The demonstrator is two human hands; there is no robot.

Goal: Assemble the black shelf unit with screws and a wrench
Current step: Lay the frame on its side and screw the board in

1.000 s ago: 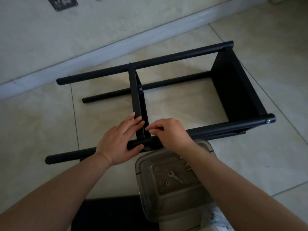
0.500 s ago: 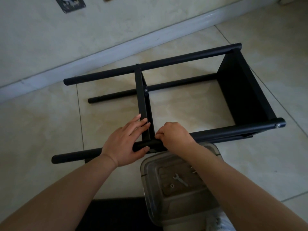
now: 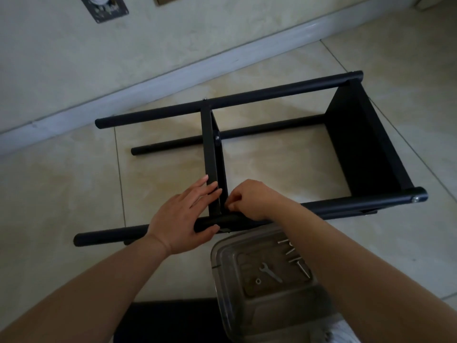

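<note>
The black shelf unit (image 3: 247, 154) lay on its side on the tiled floor (image 3: 61, 181) near the wall. The left hand (image 3: 183, 216) rested on the near tube where the middle panel (image 3: 212, 157) met it — fingers straight along the panel, thumb under the tube. The right hand (image 3: 249, 199) was curled at that joint, fingertips pinched; what they held could not be seen. A wrench (image 3: 270, 272) and screws (image 3: 293, 253) lay on a clear plastic box (image 3: 222, 280) just beside the unit.

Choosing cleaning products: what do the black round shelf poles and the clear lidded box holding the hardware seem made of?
Black round shelf poles: likely painted or powder-coated metal, judging by the matte, even sheen. Clear lidded box: likely smoky transparent plastic, with moulded lid and rounded corners.
</note>
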